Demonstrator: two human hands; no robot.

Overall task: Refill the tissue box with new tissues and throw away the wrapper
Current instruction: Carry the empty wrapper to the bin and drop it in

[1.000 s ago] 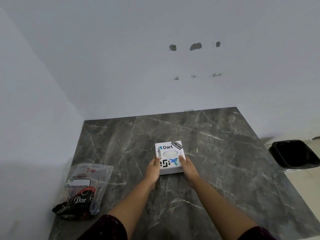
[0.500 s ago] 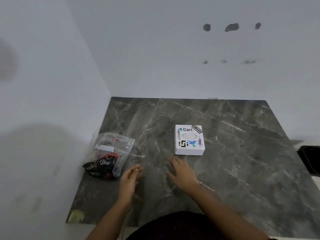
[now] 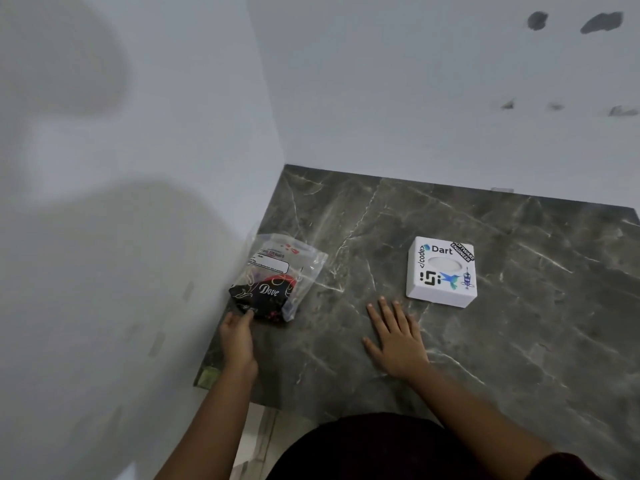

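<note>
Left hand (image 3: 238, 337) fingers touching pack (image 3: 275, 278) at 9 o'clock, grip unclear; right hand (image 3: 394, 336) splayed flat on bench (image 3: 519, 341), box (image 3: 442, 271) at 1 o'clock.

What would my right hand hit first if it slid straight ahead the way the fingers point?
Probably the white tissue box. The right hand lies flat on the marble table, fingers aimed just left of the box's near corner, so it might only graze it.

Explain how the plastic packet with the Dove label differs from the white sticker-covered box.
The plastic packet is soft, clear and crinkled, with dark contents; the white box is rigid and opaque, with stickers around an oval opening. The packet lies by the left wall with the left hand at its near edge; the box stands apart, untouched, beyond the flat right hand. Both rest on the marble table.
</note>
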